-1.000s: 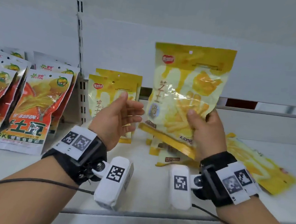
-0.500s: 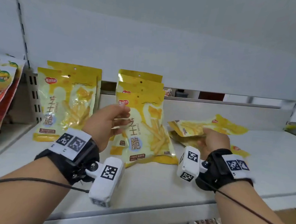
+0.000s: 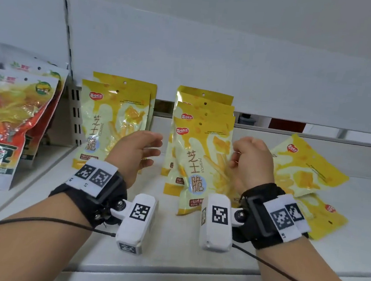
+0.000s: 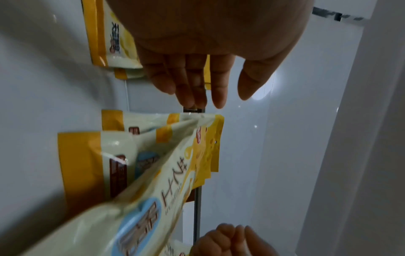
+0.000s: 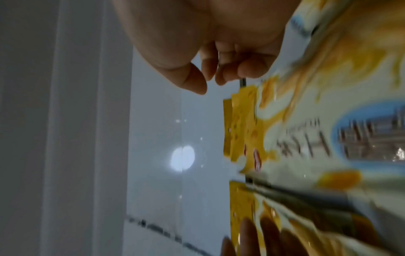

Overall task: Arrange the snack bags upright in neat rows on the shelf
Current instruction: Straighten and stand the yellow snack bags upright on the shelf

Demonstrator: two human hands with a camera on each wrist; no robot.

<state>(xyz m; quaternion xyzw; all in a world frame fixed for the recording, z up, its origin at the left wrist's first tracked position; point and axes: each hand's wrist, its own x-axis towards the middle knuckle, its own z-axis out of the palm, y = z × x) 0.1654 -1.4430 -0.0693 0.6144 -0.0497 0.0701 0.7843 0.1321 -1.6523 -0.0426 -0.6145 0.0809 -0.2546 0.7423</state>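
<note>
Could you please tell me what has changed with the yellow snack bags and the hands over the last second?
The yellow bag the right hand held up a second ago now stands as the front bag of the middle row, released. That hand has curled beside it, holding nothing. The left hand stays open and empty. The flat bags on the right still lie on the shelf.
</note>
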